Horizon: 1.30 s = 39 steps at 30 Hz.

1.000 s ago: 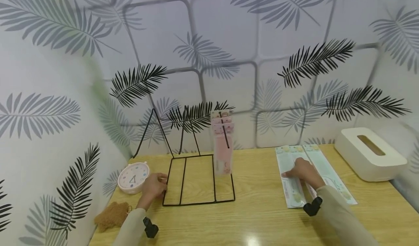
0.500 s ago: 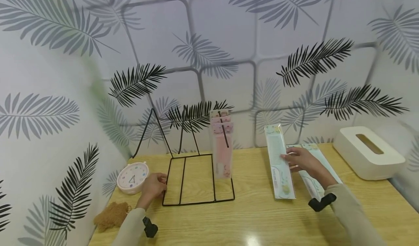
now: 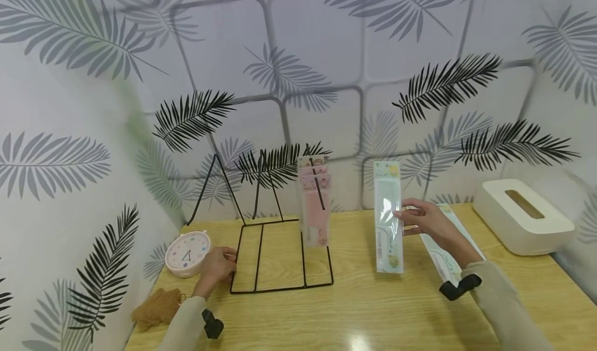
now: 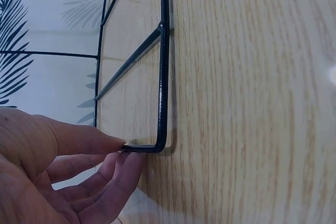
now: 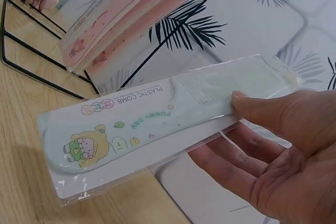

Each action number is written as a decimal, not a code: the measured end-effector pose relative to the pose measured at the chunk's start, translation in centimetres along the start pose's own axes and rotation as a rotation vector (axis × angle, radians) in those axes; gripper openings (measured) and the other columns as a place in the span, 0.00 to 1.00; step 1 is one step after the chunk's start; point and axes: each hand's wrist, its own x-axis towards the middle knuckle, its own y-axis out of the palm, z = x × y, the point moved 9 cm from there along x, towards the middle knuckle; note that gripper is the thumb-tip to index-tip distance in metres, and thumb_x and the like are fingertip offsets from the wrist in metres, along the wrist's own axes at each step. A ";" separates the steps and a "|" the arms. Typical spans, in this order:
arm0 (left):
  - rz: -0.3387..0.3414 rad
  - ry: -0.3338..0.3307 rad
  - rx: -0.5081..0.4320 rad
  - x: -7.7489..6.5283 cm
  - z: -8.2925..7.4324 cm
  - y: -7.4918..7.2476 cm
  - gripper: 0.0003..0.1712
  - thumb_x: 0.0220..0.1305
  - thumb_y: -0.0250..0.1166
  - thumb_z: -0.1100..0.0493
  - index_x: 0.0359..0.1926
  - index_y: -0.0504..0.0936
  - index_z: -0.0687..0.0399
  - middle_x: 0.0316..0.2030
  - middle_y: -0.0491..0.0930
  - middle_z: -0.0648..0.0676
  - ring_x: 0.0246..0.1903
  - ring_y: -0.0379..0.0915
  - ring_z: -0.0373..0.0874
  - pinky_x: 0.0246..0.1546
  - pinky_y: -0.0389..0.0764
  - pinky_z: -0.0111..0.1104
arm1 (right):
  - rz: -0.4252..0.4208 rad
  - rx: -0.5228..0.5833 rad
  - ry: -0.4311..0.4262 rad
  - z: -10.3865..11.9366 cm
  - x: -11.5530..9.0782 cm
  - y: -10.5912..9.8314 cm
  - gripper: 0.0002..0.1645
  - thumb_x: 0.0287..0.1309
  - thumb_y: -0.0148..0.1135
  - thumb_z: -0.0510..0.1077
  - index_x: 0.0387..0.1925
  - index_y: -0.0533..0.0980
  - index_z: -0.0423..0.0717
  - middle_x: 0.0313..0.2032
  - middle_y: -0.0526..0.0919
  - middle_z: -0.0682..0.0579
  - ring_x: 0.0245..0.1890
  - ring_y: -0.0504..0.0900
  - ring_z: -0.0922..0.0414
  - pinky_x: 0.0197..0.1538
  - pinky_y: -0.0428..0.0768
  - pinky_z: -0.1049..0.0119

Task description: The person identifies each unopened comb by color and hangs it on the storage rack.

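Observation:
My right hand [image 3: 431, 221] pinches a packaged pale green plastic comb [image 3: 388, 221] by its edge, thumb in front and fingers behind. The pack is held nearly upright above the table, to the right of the black wire display rack [image 3: 282, 290]. In the right wrist view, the comb [image 5: 131, 124] shows a cartoon girl and lettering through its clear sleeve. My left hand [image 3: 218, 268] grips the left side wire of the rack's base; thumb and fingers close on that wire [image 4: 142, 148] in the left wrist view. Several packaged pink combs [image 3: 317, 211] hang from the rack's right-hand hook.
Packaged green comb material [image 3: 440, 257] lies on the table partly under my right forearm. A white tissue box [image 3: 524, 216] stands at far right. Left of the rack are a pink clock [image 3: 188, 253] and a brown fuzzy item [image 3: 157, 308]. A patterned wall rises behind.
My right hand has lifted a packaged green comb off the table, moved it left and turned it upright. The left hand has stayed on the rack.

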 end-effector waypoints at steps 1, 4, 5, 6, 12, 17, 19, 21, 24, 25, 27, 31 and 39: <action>-0.001 0.004 0.002 0.0 0.0 0.0 0.24 0.59 0.65 0.72 0.59 0.83 0.71 0.44 0.86 0.64 0.23 0.80 0.44 0.23 0.81 0.35 | 0.009 0.000 -0.014 0.4 0.0 0.1 0.28 0.74 0.62 0.43 0.65 0.68 0.28 0.43 0.89 0.53 0.42 0.90 0.58 0.48 0.88 0.52; -0.004 0.014 0.010 0.1 0.0 0.0 0.24 0.59 0.65 0.72 0.58 0.83 0.71 0.44 0.87 0.64 0.23 0.80 0.43 0.22 0.81 0.34 | 0.038 0.009 -0.059 1.4 0.1 0.4 0.26 0.74 0.62 0.42 0.63 0.71 0.28 0.43 0.89 0.53 0.43 0.90 0.57 0.48 0.88 0.51; -0.005 0.017 0.011 0.1 0.0 0.0 0.24 0.59 0.65 0.72 0.58 0.83 0.71 0.44 0.87 0.64 0.23 0.80 0.43 0.22 0.80 0.34 | 0.048 0.009 -0.077 1.7 0.0 0.6 0.25 0.74 0.62 0.41 0.63 0.71 0.28 0.43 0.90 0.53 0.44 0.90 0.57 0.48 0.88 0.51; -0.005 0.018 0.014 0.1 0.0 0.0 0.24 0.59 0.65 0.72 0.58 0.83 0.71 0.43 0.87 0.64 0.23 0.80 0.43 0.22 0.80 0.34 | 0.054 0.006 -0.095 2.1 0.0 0.7 0.24 0.74 0.61 0.41 0.62 0.72 0.28 0.44 0.90 0.53 0.44 0.90 0.56 0.48 0.88 0.52; -0.001 0.023 0.015 0.2 -0.1 -0.1 0.24 0.59 0.65 0.72 0.58 0.83 0.72 0.43 0.87 0.64 0.23 0.79 0.44 0.22 0.79 0.33 | 0.050 -0.049 -0.186 4.5 -0.5 1.2 0.20 0.74 0.62 0.42 0.60 0.76 0.34 0.46 0.90 0.58 0.45 0.90 0.56 0.46 0.88 0.54; -0.004 0.033 0.041 0.2 -0.4 -0.3 0.24 0.58 0.65 0.71 0.58 0.83 0.72 0.43 0.87 0.64 0.22 0.79 0.42 0.23 0.79 0.33 | 0.060 -0.018 -0.287 6.8 -1.4 1.9 0.14 0.73 0.61 0.37 0.56 0.79 0.37 0.47 0.89 0.58 0.45 0.90 0.57 0.44 0.89 0.54; -0.012 0.035 0.055 0.1 -0.4 -0.4 0.24 0.58 0.65 0.71 0.58 0.83 0.72 0.43 0.87 0.64 0.22 0.79 0.42 0.23 0.79 0.33 | 0.091 0.014 -0.330 7.6 -1.8 2.6 0.13 0.73 0.59 0.34 0.56 0.80 0.38 0.46 0.89 0.57 0.45 0.90 0.57 0.44 0.89 0.54; -0.013 0.038 0.067 0.0 -0.5 -0.4 0.24 0.58 0.66 0.71 0.57 0.83 0.71 0.43 0.87 0.64 0.23 0.79 0.41 0.24 0.79 0.33 | 0.135 0.039 -0.376 8.4 -2.2 3.6 0.14 0.73 0.58 0.31 0.55 0.81 0.38 0.46 0.90 0.56 0.44 0.90 0.56 0.44 0.89 0.53; -0.007 0.043 0.055 0.0 -0.6 -0.3 0.24 0.58 0.66 0.71 0.57 0.83 0.72 0.43 0.87 0.64 0.24 0.80 0.42 0.24 0.80 0.34 | 0.197 0.042 -0.433 9.5 -2.9 5.1 0.15 0.72 0.57 0.29 0.55 0.82 0.38 0.46 0.90 0.55 0.43 0.91 0.55 0.44 0.88 0.53; -0.004 0.045 0.054 -0.1 -0.6 -0.2 0.24 0.58 0.66 0.71 0.57 0.83 0.72 0.43 0.87 0.64 0.24 0.80 0.43 0.24 0.81 0.34 | 0.217 0.039 -0.450 9.8 -3.2 5.7 0.15 0.72 0.57 0.29 0.54 0.82 0.38 0.46 0.90 0.54 0.42 0.91 0.55 0.44 0.88 0.52; -0.001 0.044 0.046 -0.2 -0.6 -0.1 0.24 0.59 0.66 0.72 0.57 0.83 0.72 0.43 0.87 0.64 0.25 0.81 0.43 0.24 0.81 0.35 | 0.261 0.041 -0.473 10.5 -3.8 7.1 0.13 0.70 0.58 0.28 0.51 0.82 0.38 0.43 0.90 0.54 0.40 0.91 0.53 0.44 0.88 0.51; -0.008 0.047 0.055 -0.3 -0.7 -0.1 0.23 0.58 0.66 0.72 0.57 0.83 0.72 0.43 0.87 0.64 0.24 0.80 0.43 0.23 0.81 0.34 | 0.373 0.071 -0.490 11.8 -5.2 10.5 0.11 0.67 0.60 0.26 0.48 0.82 0.37 0.41 0.91 0.51 0.36 0.91 0.52 0.42 0.88 0.47; -0.013 0.048 0.106 -0.1 -0.8 -0.4 0.23 0.57 0.67 0.71 0.56 0.84 0.71 0.41 0.88 0.62 0.22 0.79 0.41 0.24 0.80 0.34 | 0.506 -0.015 -0.506 11.5 -6.8 19.2 0.05 0.68 0.66 0.34 0.43 0.84 0.42 0.36 0.89 0.46 0.32 0.89 0.56 0.35 0.88 0.55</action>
